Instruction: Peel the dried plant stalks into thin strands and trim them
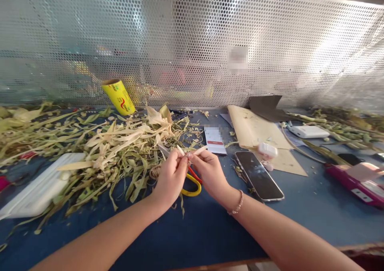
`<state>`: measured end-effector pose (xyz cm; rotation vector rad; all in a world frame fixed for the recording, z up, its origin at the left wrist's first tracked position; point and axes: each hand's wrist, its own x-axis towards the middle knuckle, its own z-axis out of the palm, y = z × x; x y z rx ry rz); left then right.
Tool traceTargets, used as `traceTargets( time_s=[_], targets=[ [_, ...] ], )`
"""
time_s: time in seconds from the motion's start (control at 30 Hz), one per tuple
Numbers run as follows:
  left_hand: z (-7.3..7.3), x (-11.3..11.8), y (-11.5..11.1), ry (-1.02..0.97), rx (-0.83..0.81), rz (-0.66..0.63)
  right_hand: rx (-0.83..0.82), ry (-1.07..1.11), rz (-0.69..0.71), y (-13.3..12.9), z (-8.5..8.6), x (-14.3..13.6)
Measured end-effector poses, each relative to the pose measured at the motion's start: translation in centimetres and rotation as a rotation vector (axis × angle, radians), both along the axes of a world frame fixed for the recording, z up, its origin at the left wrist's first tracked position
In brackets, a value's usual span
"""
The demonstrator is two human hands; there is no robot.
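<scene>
Left hand and right hand: fingertips together, each pinching slender pale material; best held lightly, clear of yellow handle.

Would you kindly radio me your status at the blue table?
Left hand, right hand: fingertips together, pinching pale slender material. Yellow-and-red scissors handles close below. Dried leaves crowding the left side.

A dark-screened phone lies near tan paper.
</scene>
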<state>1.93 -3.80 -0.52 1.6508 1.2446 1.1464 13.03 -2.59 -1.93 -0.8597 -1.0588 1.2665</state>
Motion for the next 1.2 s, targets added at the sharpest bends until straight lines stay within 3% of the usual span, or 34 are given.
traceTargets(
  time_s=[0.17,0.5,0.67,0.8,1.07,1.2],
  targets=[
    [-0.1,0.3,-0.2,-0.021,-0.003,0.007,-0.035,0.016,-0.003,-0.2,-0.1,-0.2],
    [-0.6,0.5,0.8,-0.337,-0.176,-0.076,0.014,-0.113,0.055,0.3,-0.1,0.5],
    [-0.7,0.4,0.9,-0.326,-0.156,-0.141,0.041,-0.196,0.076,0.2,0.2,0.6],
    [-0.5,0.5,1.0,-0.307,-0.141,-0.128,0.07,-0.221,0.071,0.3,0.4,0.7],
    [-0.5,0.7,1.2,-0.483,-0.226,-0.073,0.088,-0.251,0.077,0.0,0.8,0.7],
    [-0.4,0.2,1.7,-0.447,-0.197,-0.055,0.096,-0.247,0.067,0.0,0.8,0.9]
  ],
)
